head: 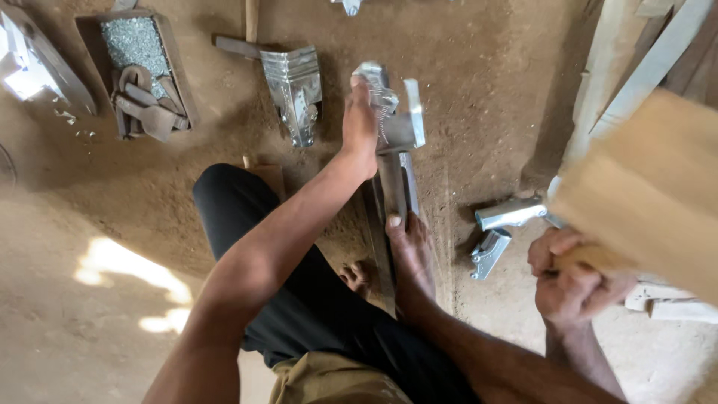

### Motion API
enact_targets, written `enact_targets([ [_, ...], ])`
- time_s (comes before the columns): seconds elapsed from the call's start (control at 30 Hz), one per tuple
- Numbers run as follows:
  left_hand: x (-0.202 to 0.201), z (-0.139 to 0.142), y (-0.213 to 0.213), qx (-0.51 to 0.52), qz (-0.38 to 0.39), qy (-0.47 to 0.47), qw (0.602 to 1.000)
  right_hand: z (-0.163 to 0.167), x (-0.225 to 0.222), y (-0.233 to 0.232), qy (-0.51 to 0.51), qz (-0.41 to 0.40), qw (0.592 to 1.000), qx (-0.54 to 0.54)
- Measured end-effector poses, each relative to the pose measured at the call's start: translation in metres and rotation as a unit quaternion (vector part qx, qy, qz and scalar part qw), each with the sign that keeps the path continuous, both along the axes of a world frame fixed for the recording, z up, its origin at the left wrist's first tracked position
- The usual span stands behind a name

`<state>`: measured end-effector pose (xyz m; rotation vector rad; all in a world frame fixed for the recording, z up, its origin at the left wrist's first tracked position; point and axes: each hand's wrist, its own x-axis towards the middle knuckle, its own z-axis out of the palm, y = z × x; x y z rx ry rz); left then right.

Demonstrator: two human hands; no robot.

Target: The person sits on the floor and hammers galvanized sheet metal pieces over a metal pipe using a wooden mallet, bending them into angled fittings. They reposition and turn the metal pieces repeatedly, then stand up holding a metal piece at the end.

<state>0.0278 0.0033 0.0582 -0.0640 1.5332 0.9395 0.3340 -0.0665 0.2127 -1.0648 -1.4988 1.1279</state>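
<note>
Floor: packed brown dirt (486,90), dusty, with patches of sunlight at the lower left.
Left hand: left hand (360,127) closed around a shiny embossed metal piece (379,93), pressing it against the head of a metal stake (396,161) that rises from the ground.
Metal piece: bent sheet metal, patterned, sitting on top of the stake just above the person's foot.
Right hand: right hand (570,277) wrapped tight around the handle of a wooden mallet (647,191), which is raised and blurred at the right edge.
Foot: bare foot (410,254) resting on the base bar of the stake; black trouser leg beside it.
Nearby work: a folded embossed metal box shape (294,90) lies left of the stake; two small bright metal parts (502,228) lie on the dirt between the stake and the mallet hand.
Tray: wooden tray (179,71) at upper left, holding small metal bits and rusty tools.
Right side: pale wooden boards (636,52) lean near the edge.
</note>
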Motion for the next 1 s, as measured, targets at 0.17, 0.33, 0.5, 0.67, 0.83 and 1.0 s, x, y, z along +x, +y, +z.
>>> enact_targets([
  [0.17,-0.011,0.01,-0.006,0.005,-0.056,0.074,0.996,-0.027,-0.013,0.002,0.048,0.004,0.998,0.033],
  [0.33,0.004,-0.017,-0.007,0.012,0.041,-0.019,0.999,-0.03,0.0,-0.01,-0.033,0.018,0.998,-0.048],
  [0.5,0.017,-0.035,0.007,-0.055,0.1,0.087,0.99,-0.038,0.025,-0.029,0.126,0.025,0.991,-0.026],
  [0.67,0.009,-0.028,0.012,-0.084,0.093,0.102,0.987,-0.099,0.013,-0.04,-0.213,0.1,0.971,-0.041],
  [0.83,0.004,-0.033,0.014,-0.086,0.099,0.057,0.99,-0.109,0.009,-0.045,-0.05,0.004,0.995,-0.086],
  [1.0,-0.003,-0.047,0.012,-0.035,0.129,-0.049,0.99,-0.103,-0.009,-0.042,-0.194,0.099,0.976,-0.001],
])
